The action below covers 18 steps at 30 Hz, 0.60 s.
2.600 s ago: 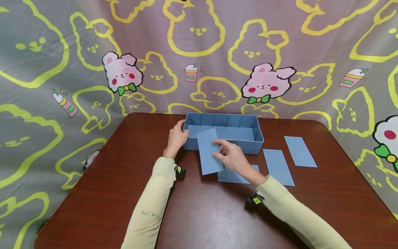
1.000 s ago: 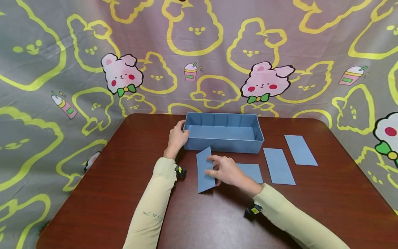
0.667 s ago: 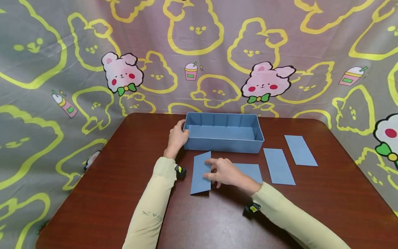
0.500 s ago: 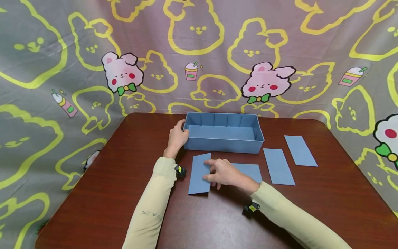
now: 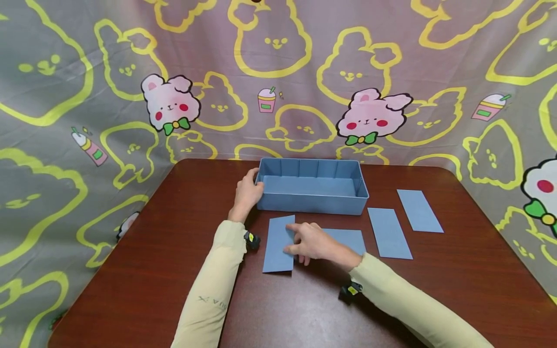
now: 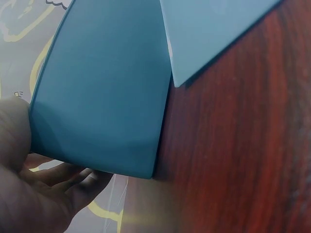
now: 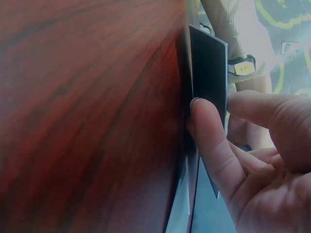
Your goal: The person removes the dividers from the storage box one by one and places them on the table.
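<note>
A long blue plastic bin (image 5: 309,204) stands open-topped at the back of the table. My left hand (image 5: 245,193) grips its left end, thumb over the rim and fingers outside, as the left wrist view also shows. In front of the bin's left half, my right hand (image 5: 311,241) pinches a thin blue rectangular panel (image 5: 277,246) by its right side. This panel leans, with its left edge low by the tabletop and its right edge raised. Beside it, a second blue panel (image 5: 348,237) lies flat, partly hidden by the right hand and forearm.
Two more blue panels lie flat to the right, a nearer one (image 5: 390,233) and a farther one (image 5: 420,211). The brown wooden table (image 5: 143,270) has a patterned curtain (image 5: 300,48) behind it and at both sides.
My right hand has brought the panel down from in front of the bin toward the tabletop, shifting it left and tilting it flatter. The left hand and bin have stayed put.
</note>
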Tool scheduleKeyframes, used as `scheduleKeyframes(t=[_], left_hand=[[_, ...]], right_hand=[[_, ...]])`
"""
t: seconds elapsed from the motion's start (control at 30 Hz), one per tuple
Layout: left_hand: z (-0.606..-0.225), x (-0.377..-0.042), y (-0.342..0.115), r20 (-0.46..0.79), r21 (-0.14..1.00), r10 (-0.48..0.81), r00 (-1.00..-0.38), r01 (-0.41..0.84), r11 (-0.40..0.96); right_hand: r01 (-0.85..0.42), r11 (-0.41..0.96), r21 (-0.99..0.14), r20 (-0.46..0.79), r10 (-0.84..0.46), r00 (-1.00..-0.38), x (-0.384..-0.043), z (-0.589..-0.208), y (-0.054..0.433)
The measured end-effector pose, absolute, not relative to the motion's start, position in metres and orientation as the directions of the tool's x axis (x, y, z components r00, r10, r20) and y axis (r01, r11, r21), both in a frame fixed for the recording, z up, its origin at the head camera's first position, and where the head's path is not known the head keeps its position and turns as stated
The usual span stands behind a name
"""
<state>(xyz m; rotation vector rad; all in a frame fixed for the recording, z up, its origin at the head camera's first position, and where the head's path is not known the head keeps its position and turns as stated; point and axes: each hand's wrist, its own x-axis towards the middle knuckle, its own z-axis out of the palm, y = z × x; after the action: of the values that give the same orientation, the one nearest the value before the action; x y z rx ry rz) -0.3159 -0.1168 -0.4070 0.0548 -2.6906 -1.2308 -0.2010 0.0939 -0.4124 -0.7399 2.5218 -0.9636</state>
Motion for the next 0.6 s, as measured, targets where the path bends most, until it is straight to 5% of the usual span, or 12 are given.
scheduleKeyframes(t=[0.6], left_hand=[[-0.4075, -0.3152, -0.1168, 0.156, 0.748, -0.113, -0.981, 0.042, 0.663]], right_hand=[[-0.317, 0.632, -0.707, -0.116, -0.547, -0.829, -0.1952, -0.4109, 0.0943]])
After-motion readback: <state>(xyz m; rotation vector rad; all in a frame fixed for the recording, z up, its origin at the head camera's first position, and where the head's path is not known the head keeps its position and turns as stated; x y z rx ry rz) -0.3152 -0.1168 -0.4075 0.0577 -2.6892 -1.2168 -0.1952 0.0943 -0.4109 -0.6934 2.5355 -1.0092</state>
